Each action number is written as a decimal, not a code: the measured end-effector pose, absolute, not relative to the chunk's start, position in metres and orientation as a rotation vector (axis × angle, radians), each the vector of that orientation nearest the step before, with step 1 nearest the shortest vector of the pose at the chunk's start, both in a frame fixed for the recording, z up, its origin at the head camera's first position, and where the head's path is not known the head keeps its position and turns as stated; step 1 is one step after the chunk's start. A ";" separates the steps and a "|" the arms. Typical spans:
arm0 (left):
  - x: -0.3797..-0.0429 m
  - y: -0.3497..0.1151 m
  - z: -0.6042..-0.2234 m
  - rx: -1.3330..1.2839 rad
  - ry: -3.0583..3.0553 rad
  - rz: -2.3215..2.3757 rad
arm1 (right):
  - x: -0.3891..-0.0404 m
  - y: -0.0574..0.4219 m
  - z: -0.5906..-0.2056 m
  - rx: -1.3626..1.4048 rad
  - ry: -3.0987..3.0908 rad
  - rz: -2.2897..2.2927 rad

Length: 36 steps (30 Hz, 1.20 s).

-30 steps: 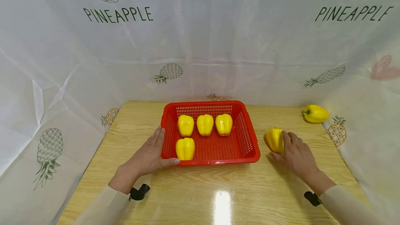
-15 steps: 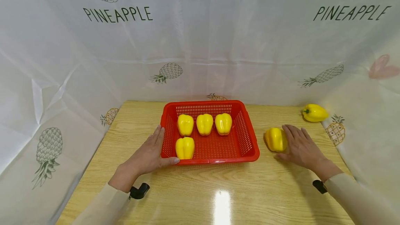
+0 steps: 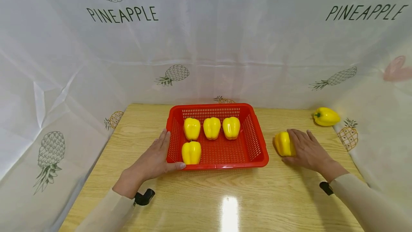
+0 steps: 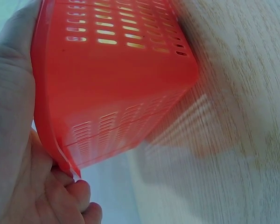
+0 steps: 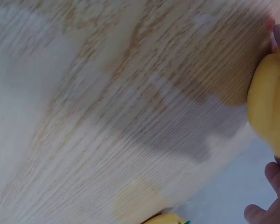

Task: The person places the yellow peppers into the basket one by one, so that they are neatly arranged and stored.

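Observation:
My left hand [image 3: 152,156] holds the near left corner of a red plastic basket [image 3: 216,166]. Its thumb lies along the front rim and its fingers along the left side; the left wrist view shows fingertips beside the rim [image 4: 49,109]. At the right, my right hand [image 3: 307,151] has thumb and fingers on either side of a yellow bell pepper [image 3: 283,144], which rests on the table. The right wrist view shows only part of that pepper [image 5: 268,102]. Inside the basket lie several yellow bell peppers [image 3: 191,153], three of them in the back row.
Another yellow bell pepper [image 3: 326,116] with a green stem lies at the table's back right corner. The wooden table [image 3: 193,203] runs up to a white sheet [image 3: 206,46] printed with pineapples, which walls the back and both sides.
The right hand's fingers straightened and drew off the pepper's top to its right side, then moved slightly left against it. The left hand and basket have kept their place.

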<state>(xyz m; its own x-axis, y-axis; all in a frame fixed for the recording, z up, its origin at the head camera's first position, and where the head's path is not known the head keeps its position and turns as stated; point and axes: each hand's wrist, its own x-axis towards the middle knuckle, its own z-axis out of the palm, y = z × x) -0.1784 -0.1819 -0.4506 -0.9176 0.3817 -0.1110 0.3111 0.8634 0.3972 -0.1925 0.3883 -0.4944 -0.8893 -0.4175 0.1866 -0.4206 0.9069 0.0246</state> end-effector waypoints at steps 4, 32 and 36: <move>-0.178 -0.182 -0.452 0.543 2.856 0.569 | -0.193 0.387 -0.495 0.647 -2.856 0.002; -0.178 -0.181 -0.447 0.554 2.883 0.468 | -0.210 0.372 -0.461 0.755 -2.576 -0.218; -0.178 -0.181 -0.446 0.569 2.900 0.438 | -0.213 0.367 -0.452 0.764 -2.554 -0.232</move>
<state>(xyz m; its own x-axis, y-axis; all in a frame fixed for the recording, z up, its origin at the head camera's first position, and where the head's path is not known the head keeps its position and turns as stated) -0.1781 -0.1809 -0.4459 -0.9162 0.3898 -0.0933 0.3448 0.8852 0.3122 -0.2135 0.3674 -0.4516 -0.7389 -0.5551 0.3819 -0.4773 0.8313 0.2848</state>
